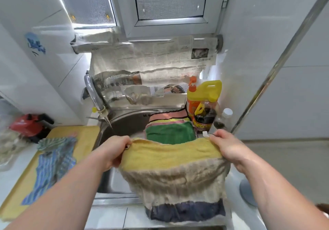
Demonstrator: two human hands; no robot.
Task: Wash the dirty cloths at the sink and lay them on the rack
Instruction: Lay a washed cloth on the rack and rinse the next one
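A striped cloth (170,172) with yellow, beige and dark blue bands hangs spread out over the near edge of the steel sink (128,122). My left hand (114,151) grips its top left corner and my right hand (224,147) pinches its top right corner. Behind it a green cloth (170,133) lies on a pile of pink and yellow cloths (169,116) at the sink's right side. A blue striped cloth (53,162) lies crumpled on the yellow board (85,133) to the left. The rack under the pile is hidden.
A curved tap (94,94) stands at the sink's back left. Newspaper (151,60) covers the wall under the window. A yellow jug (204,92), an orange spray bottle (193,87), a dark sauce bottle (204,117) and a small capped bottle (224,117) crowd the right corner. A red appliance (28,124) sits far left.
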